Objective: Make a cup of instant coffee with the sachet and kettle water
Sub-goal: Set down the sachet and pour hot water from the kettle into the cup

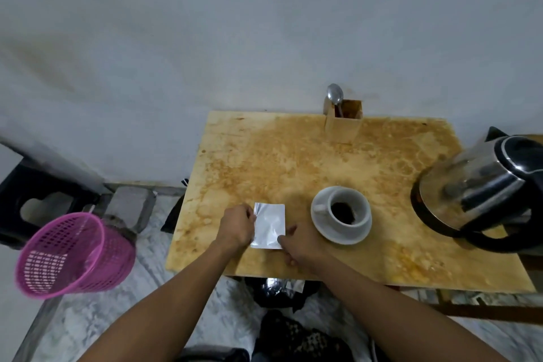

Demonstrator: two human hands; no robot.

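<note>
Both bare forearms reach in from the near edge, and the left hand and right hand meet on the silver sachet, over the stained counter just left of the white cup on its saucer. The left fingers pinch the sachet's left edge; the right fingers grip its near-right corner. Dark powder already lies in the cup, so the sachet is probably empty: thin foil, nearly weightless, limp and crinkly, slippery when flat, best taken by edges or corners as here. The wrists are angled inward, knuckles up. The steel kettle stands well apart at the right.
</note>
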